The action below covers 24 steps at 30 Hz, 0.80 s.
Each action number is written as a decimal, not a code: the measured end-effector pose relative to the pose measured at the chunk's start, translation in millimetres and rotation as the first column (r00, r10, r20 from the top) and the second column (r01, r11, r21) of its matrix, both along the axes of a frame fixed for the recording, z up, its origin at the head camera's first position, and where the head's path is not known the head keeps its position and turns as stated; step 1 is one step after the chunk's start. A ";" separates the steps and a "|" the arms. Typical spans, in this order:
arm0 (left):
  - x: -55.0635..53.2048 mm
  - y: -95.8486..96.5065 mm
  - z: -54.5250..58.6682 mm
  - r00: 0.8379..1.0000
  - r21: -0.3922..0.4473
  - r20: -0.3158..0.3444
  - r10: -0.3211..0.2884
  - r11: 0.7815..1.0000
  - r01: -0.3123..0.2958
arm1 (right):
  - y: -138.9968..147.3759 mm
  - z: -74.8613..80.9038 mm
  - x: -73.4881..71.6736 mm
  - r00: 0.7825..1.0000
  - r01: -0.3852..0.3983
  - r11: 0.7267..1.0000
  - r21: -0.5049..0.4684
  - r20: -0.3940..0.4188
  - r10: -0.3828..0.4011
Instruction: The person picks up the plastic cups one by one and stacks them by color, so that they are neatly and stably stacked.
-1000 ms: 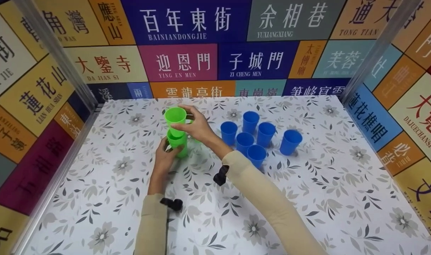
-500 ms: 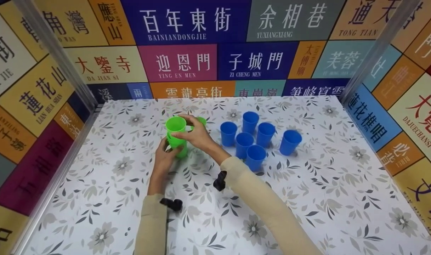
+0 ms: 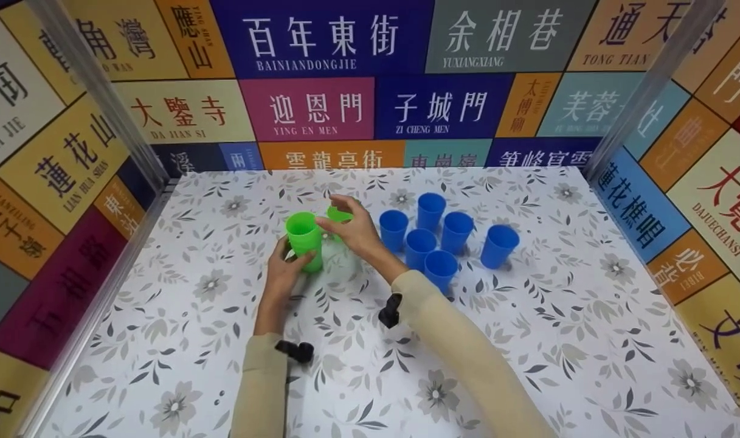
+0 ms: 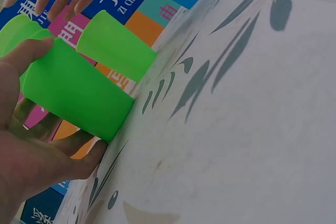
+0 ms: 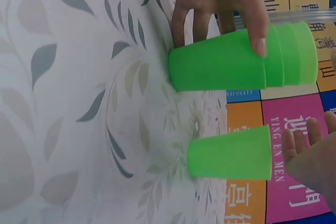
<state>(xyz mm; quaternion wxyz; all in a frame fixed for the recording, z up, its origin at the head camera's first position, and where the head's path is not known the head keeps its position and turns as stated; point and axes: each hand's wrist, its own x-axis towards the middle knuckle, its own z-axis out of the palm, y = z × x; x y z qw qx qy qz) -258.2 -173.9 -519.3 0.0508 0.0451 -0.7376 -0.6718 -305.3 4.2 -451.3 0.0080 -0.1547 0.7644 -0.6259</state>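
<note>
A stack of nested green cups (image 3: 306, 246) stands upright on the table, several rims showing at its top in the right wrist view. My left hand (image 3: 281, 274) grips the stack from the left, its thumb across the near side. Just behind it to the right is a single green cup (image 5: 231, 153), upright and partly hidden in the head view by my right hand (image 3: 359, 231). That hand holds nothing; its fingers are spread near the single cup's rim, with a small gap visible in the right wrist view.
Several blue cups stand upright right of centre, one blue cup (image 3: 500, 246) a little apart from the group. A white tablecloth (image 3: 370, 365) with grey leaves and flowers covers the table. Panels with printed signs (image 3: 309, 106) rise behind and at both sides.
The right hand lowered a green cup into the stack held by the left hand, released it, and moved right toward the single green cup. The left hand stayed in place.
</note>
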 end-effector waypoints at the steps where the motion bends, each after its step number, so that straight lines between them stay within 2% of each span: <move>1: 0.0 -0.2 -0.1 1.000 0.003 0.001 0.001 1.000 -0.001 | 1.1 -1.2 -1.1 1.000 0.026 1.000 -0.006 -0.008 -0.026; 4: -0.7 -0.6 -0.7 1.000 0.013 0.002 0.005 1.000 -0.005 | 3.2 -5.9 -4.8 0.996 0.087 0.996 -0.019 -0.031 -0.088; 12: -0.8 -0.1 -3.0 1.000 -0.007 0.009 0.009 1.000 -0.009 | 6.0 -24.5 -10.4 0.985 0.166 0.986 -0.018 -0.046 -0.167; 19: -2.7 0.6 -1.6 1.000 -0.015 -0.002 -0.003 1.000 0.003 | 7.7 -36.1 -18.2 0.978 0.207 0.978 0.009 -0.027 -0.207; 24: -3.7 -1.0 -3.1 1.000 -0.008 -0.005 0.004 1.000 -0.004 | 6.6 -40.5 -24.0 0.980 0.197 0.979 0.058 0.013 -0.198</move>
